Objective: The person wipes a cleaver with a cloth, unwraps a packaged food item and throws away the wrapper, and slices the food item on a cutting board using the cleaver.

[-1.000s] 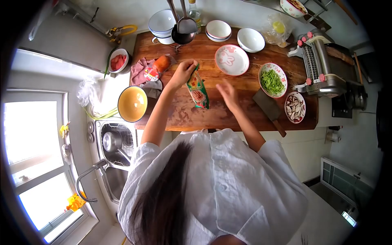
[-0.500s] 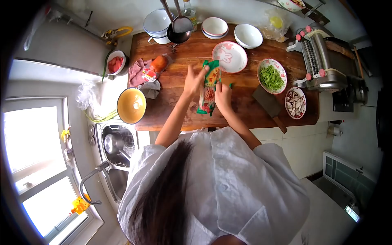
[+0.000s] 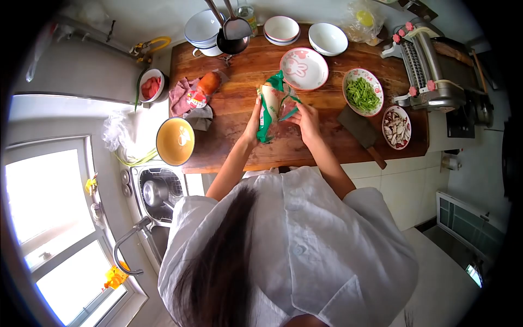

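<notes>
A green plastic food packet (image 3: 265, 121) is held over the wooden counter, its printed wrapper spread apart at the right side. Inside shows a pale, smooth, roll-shaped block (image 3: 270, 99) whose kind I cannot make out. My left hand (image 3: 251, 124) is wrapped round the packet's left side. With its fingertips, my right hand (image 3: 307, 121) pinches the green-edged clear film at the right. Just beyond the packet lies a white plate with a pink rabbit (image 3: 305, 68). A cleaver (image 3: 357, 127) rests flat to the right of my right hand.
At the right are bowls of chopped greens (image 3: 362, 95) and sliced mushrooms (image 3: 396, 128), near a pasta machine (image 3: 425, 65). To the left sit a yellow bowl (image 3: 175, 141), a cloth with a carrot (image 3: 208, 83) and a bowl of red pieces (image 3: 151, 85). Hanging utensils (image 3: 235, 30) are at the back.
The packet has been turned and its wrapper pulled apart, showing the pale block. My right hand has moved right with the film; my left hand has shifted down along the packet's side.
</notes>
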A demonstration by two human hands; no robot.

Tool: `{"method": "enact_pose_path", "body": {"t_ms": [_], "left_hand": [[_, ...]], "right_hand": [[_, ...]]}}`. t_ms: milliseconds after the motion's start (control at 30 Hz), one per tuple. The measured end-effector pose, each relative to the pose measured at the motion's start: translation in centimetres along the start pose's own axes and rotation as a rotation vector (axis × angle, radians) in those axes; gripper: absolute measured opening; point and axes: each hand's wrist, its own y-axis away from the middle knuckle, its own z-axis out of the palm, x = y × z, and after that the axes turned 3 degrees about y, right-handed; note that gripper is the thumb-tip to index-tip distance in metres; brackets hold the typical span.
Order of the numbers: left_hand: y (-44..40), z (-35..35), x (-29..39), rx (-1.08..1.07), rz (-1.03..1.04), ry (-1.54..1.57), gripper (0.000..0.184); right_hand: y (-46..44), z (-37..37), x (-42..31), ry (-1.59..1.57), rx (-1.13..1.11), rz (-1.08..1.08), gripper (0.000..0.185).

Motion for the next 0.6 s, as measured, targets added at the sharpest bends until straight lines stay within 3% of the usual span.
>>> {"method": "enact_pose_path", "body": {"t_ms": [100, 167, 200, 233, 300, 333, 367, 433, 500, 600], "left_hand": [[-0.2, -0.9, -0.5, -0.119, -0.019, 0.018, 0.073], [-0.8, -2.3, -0.6, -0.183, -0.033, -0.019, 0.072], [-1.1, -2.7, -0.5, -0.254, -0.045, -0.058, 0.072], [-1.0, -2.7, -0.4, -0.254, -0.045, -0.058, 0.072], [-0.5, -2.2, 0.2, 0.030, -0.011, -0.304, 0.067], [-0.1, -1.6, 0.6, 0.030, -0.012, -0.303, 0.067], [0.4, -1.0, 1.2, 0.029, 0.016, -0.343, 0.063], [0.6, -1.0, 1.5, 0.031, 0.042, -0.381, 0.060], [0.1, -1.8, 1.8, -0.080, -0.028, -0.511, 0.054], [-0.6, -2.3, 1.0, -0.101, 0.025, -0.423, 0.050]], "right_hand": [[-1.2, -1.4, 3.2, -0.013, 0.003, 0.092, 0.025], [-2.4, -2.5, 4.8, 0.289, 0.027, -0.059, 0.018], [-2.6, -2.4, 4.8, 0.504, 0.077, -0.318, 0.023], [-2.0, -1.5, 3.3, 0.505, 0.077, -0.318, 0.023], [-0.7, 0.9, -1.1, 0.446, 0.128, -0.484, 0.027], [-0.5, 1.4, -2.4, 0.427, 0.144, -0.539, 0.029], [-1.3, 1.2, -3.1, 0.655, 0.065, -0.779, 0.029], [-2.3, 0.5, -3.8, 0.883, -0.024, -1.014, 0.029], [-2.9, -0.1, -4.2, 0.720, -0.225, -0.586, 0.026], [-3.7, -0.6, -4.0, 0.665, -0.240, -0.533, 0.023]]}}
